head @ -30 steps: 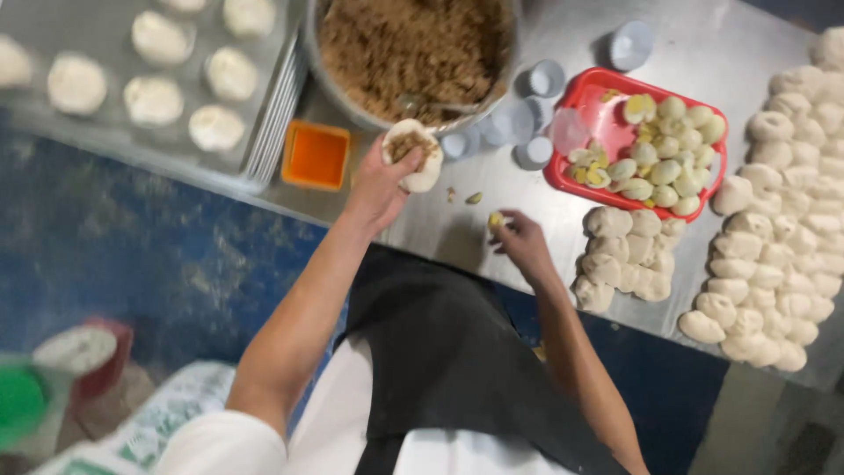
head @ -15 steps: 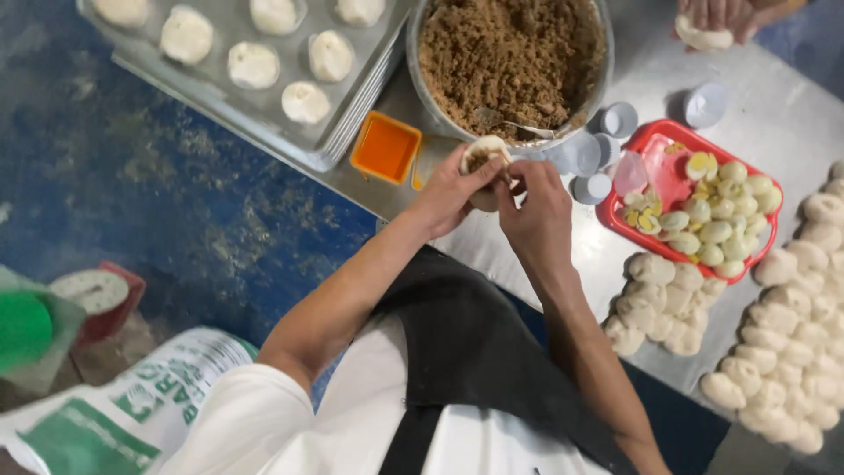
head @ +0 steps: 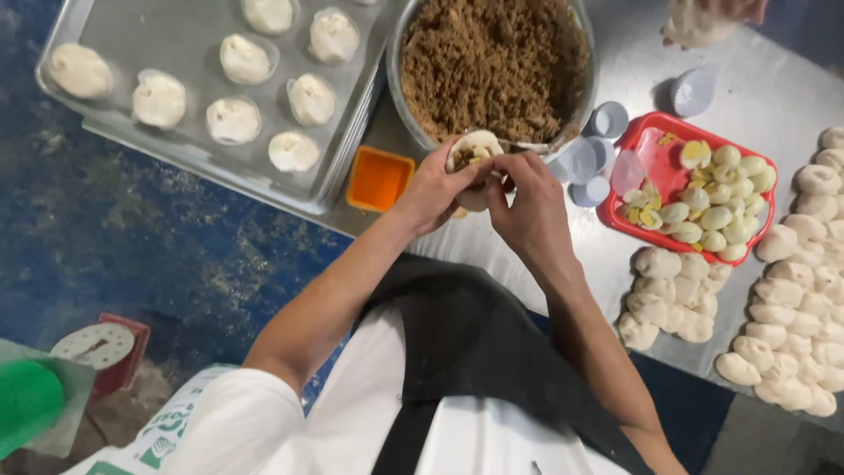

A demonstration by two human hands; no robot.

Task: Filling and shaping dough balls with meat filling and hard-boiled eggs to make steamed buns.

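My left hand (head: pixel 437 186) cups a flat round of white dough (head: pixel 473 148) with brown filling and a bit of egg in its middle. My right hand (head: pixel 530 204) pinches the same dough from the right, fingertips on its edge. Both hands hover over the steel table, just below a large metal bowl (head: pixel 400 97) of brown crumbly filling (head: pixel 492 62). A red tray (head: pixel 661 149) of cut boiled eggs (head: pixel 716 198) lies to the right of my hands.
A metal baking tray (head: pixel 158 35) with several filled buns on paper sits far left. An orange square container (head: pixel 378 179) stands beside it. Small clear plastic cups (head: pixel 591 163), raw dough pieces (head: pixel 673 295) and another person's hand (head: pixel 712 18) with dough are right. A red scale (head: pixel 101 347) is on the floor.
My right hand came over from the dough pieces with a bit of egg and joined the left hand on the dough round. The camera view shifted so the bowl is more centred.
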